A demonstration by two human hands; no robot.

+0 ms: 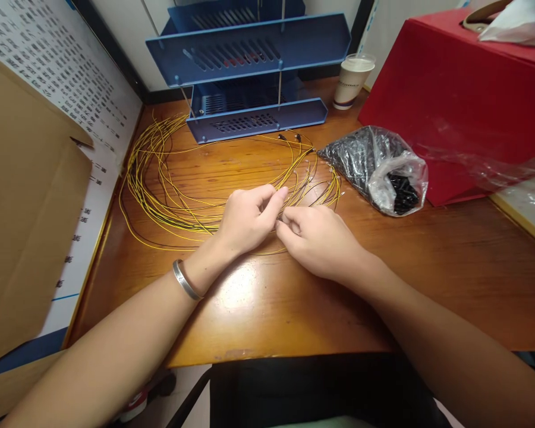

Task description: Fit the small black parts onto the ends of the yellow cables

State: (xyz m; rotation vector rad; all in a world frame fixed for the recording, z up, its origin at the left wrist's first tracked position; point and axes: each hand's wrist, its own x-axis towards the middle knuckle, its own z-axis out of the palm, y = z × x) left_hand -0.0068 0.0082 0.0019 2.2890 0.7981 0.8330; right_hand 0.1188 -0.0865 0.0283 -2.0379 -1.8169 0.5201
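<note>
My left hand (251,215), with a silver bracelet on the wrist, is closed, its thumb and fingers pinched near the middle of the wooden table. Beside it my right hand (317,239) is closed too, the fingertips of both hands almost meeting. What they pinch is too small and hidden to name. Beneath and behind the hands lies a loose coil of thin yellow and black wires (145,190), its ends spread out behind my right hand. Two small black pieces (298,138) sit on wires at the back of the coil.
Blue stacked trays (254,122) stand at the back, beside a paper cup (353,82). An open plastic bag of black pieces (377,166) lies right of the wires, by a red box (463,107). Cardboard (31,196) rises at the left. The table's front edge (276,355) is near me.
</note>
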